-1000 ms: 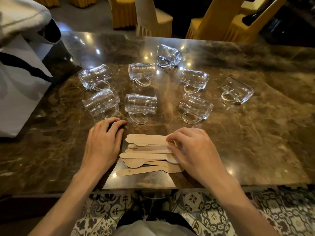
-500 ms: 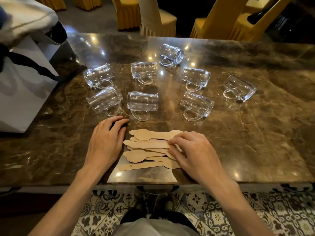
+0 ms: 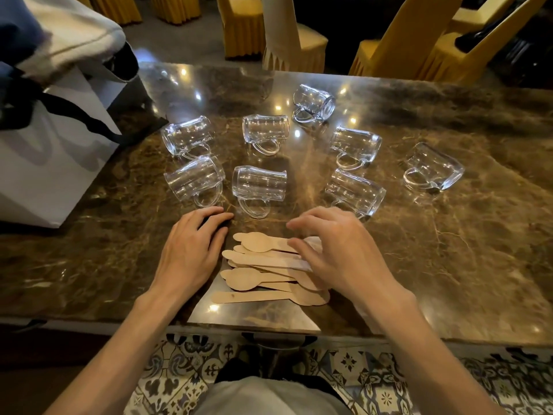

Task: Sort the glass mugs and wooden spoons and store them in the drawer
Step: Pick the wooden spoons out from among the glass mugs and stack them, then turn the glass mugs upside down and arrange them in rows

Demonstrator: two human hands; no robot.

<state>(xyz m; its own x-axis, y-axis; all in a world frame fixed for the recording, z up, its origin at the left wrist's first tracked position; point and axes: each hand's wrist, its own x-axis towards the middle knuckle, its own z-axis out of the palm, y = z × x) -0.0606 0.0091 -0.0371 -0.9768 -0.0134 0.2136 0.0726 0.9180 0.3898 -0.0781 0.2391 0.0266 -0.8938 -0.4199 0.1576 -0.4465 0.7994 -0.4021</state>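
Where the marble tabletop [image 3: 449, 265] nears its front edge, a loose pile of wooden spoons [image 3: 263, 265] lies between the two hands. The left hand [image 3: 191, 250] rests flat on the stone just beside the pile, fingers straight, holding nothing. The right hand [image 3: 338, 253] covers the handle ends, fingers loosely bent (blurred, so a grip cannot be told). Beyond them, eight glass mugs [image 3: 258, 184] lie on their sides, and a white bag [image 3: 45, 163] stands at the left.

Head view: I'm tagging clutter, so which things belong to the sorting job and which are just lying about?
Job:
eight glass mugs, all on their sides
pile of wooden spoons

Lying about:
white bag
pale cloth above it
yellow chairs beyond the table
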